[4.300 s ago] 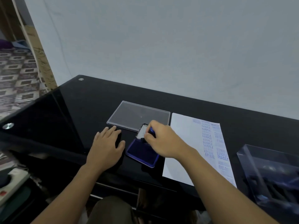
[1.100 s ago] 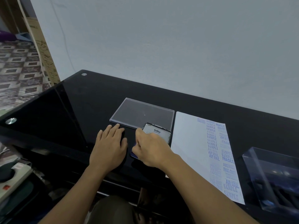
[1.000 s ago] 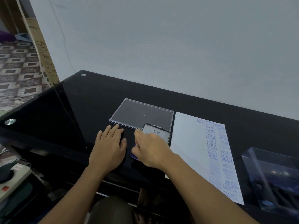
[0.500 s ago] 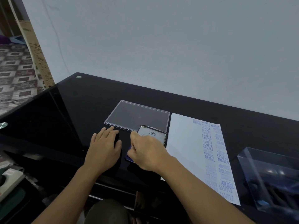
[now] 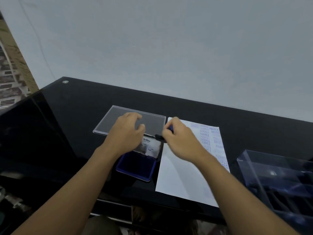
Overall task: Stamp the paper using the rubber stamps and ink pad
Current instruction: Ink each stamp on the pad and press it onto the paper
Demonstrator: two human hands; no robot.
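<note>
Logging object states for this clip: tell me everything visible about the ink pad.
The ink pad is a blue case lying open on the black table, beside the paper's left edge. Its tray holds a dark blue pad; the hinged lid tilts up at the far side, showing a white, ink-smudged Artline label. The left hand covers the lid's left corner; contact cannot be told.

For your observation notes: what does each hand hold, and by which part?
The right hand pinches a rubber stamp by its blue handle, dark base exposed. The left hand seems to hold nothing.
</note>
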